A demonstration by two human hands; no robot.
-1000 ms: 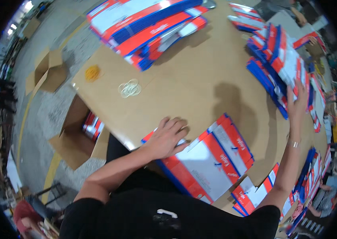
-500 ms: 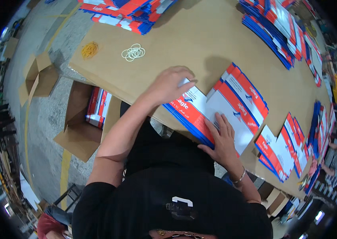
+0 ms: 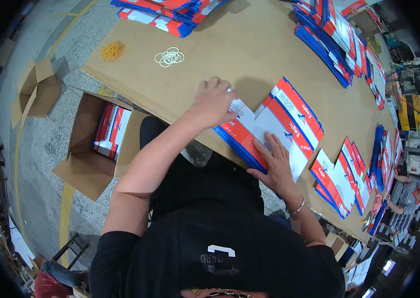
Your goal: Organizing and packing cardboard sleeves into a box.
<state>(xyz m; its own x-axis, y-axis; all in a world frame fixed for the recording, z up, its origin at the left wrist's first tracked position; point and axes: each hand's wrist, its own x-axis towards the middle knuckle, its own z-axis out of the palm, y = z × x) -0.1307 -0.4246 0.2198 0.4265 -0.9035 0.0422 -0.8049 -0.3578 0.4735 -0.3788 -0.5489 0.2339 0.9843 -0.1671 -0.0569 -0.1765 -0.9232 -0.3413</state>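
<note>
A stack of flat red, white and blue printed cartons (image 3: 290, 124) lies on the table near my body, its layered blue edge toward me. My left hand (image 3: 213, 104) curls its fingers around the left end of the stack, with part of that end hidden beneath it. Flat on top of the same cartons rests my right hand (image 3: 276, 166), fingers spread and thumb near the front edge.
White rubber bands (image 3: 169, 57) and yellow rubber bands (image 3: 113, 51) sit at the table's left. More carton stacks (image 3: 319, 44) lie at the far side and right (image 3: 338, 181). An opened cardboard box (image 3: 82, 164) with cartons inside stands left of me. A person (image 3: 402, 198) is at far right.
My left hand has shifted slightly at the end of the stack, its fingers moving up over the edge. The right hand stays on the cartons. The whole view has turned a little.
</note>
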